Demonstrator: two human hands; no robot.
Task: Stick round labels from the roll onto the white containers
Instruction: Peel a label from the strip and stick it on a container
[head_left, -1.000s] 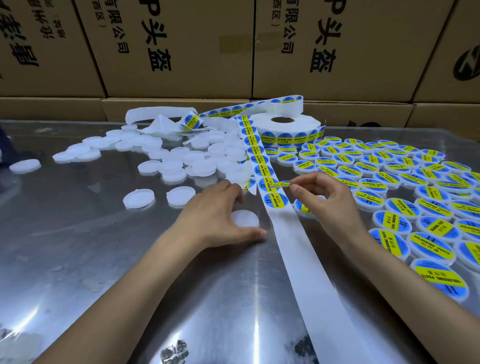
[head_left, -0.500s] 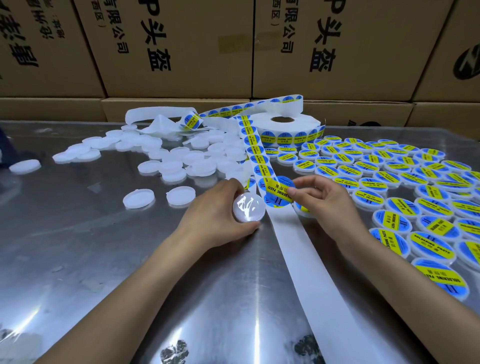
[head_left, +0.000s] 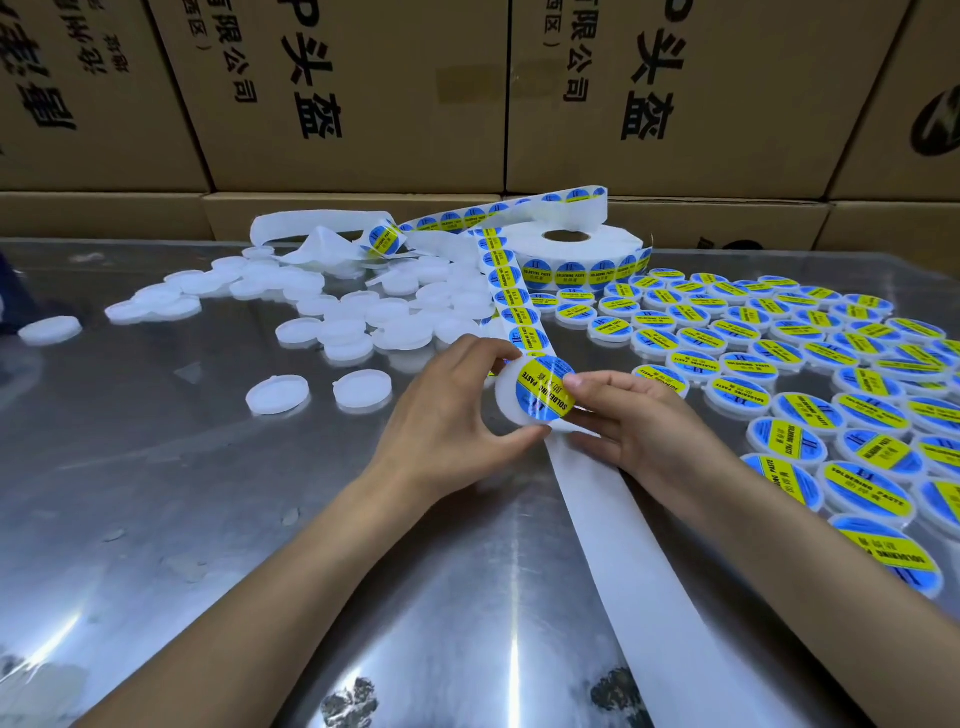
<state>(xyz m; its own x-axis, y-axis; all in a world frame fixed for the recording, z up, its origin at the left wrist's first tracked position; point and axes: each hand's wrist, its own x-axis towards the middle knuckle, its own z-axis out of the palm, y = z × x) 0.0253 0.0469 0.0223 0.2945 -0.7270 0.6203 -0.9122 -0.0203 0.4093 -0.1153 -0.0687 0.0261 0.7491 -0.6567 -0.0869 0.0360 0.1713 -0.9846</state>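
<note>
Nearest us, the bare backing strip (head_left: 618, 525) runs from 5 o'clock up toward the centre across the shiny worktop (head_left: 208, 519). At the centre, the left hand (head_left: 457, 415) curls its fingers and thumb round the rim of one white container (head_left: 524, 405), tilting its flat face toward us. The right hand (head_left: 623, 415) pinches the container's right edge, its thumb pressing down on the blue-and-yellow label (head_left: 545, 389) that already covers most of that face.

We judge the container light, stiff and smooth-sided, so it is best held by the rim, as here, leaving the face free. The label is thin and limp, and its glue is likely to grab on first contact; it is safest taken by its edge and smoothed from one side across, lest it crease or sit off-centre.

At 3 o'clock lie the finished containers (head_left: 779, 364), labelled and packed close together. At 10 o'clock lie the blank containers (head_left: 363, 312), loosely heaped, with two lying apart nearer the hands. Farther off, at 12 o'clock, the strip of unused labels (head_left: 511, 296) leads back to the roll (head_left: 576, 249). Cardboard boxes (head_left: 363, 93) close the background.
</note>
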